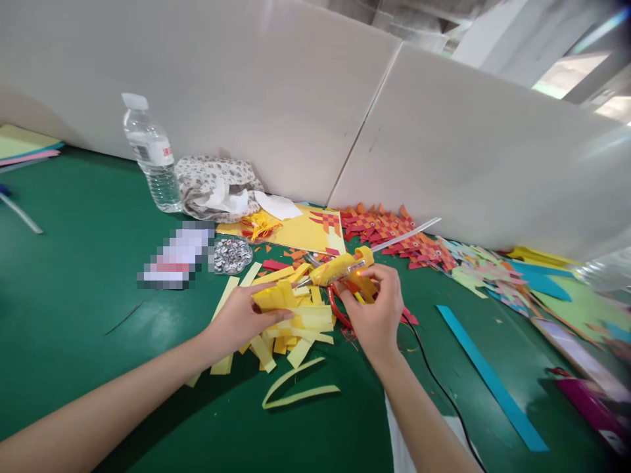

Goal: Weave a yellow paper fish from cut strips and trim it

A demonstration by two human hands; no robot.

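My right hand (377, 312) is closed around the handle of a yellow hot glue gun (340, 268), whose nozzle points left at a folded yellow paper piece (276, 295). My left hand (241, 318) pinches that folded piece above a heap of yellow paper strips (300, 325) on the green table (73, 282). A clear glue stick (407, 235) juts from the back of the gun. Its black cord (434, 378) runs toward me along my right forearm.
A water bottle (152, 157) and a patterned cloth pouch (217, 187) stand by the white partition (296, 98). A small dish of googly eyes (231, 255), a yellow sheet (305, 231), red-orange woven paper fish (394, 233), a blue strip (493, 381) and coloured paper scraps (493, 272) lie around.
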